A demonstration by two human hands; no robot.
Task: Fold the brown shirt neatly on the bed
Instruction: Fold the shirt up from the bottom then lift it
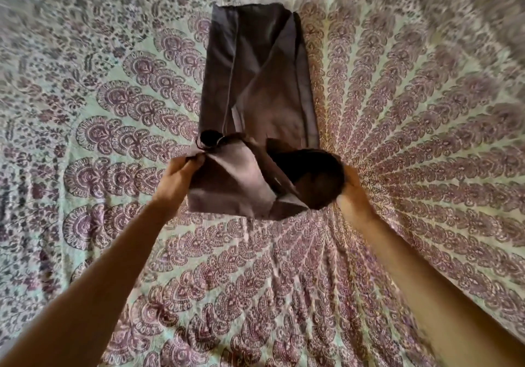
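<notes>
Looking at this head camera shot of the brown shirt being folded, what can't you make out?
In the head view:
- Fingers of the right hand: hidden behind the lifted end of the brown fabric shirt.
- Shirt's collar: not visible among the folds.
- Outer areas of the patterned bedspread: blurred, and cut off by the frame edges.

Likely a bedroom: patterned bedspread (pixel 397 139) fills view.

A pale green bedspread (pixel 412 145) with purple paisley motifs fanning outward covers the whole bed (pixel 85 253).
</notes>
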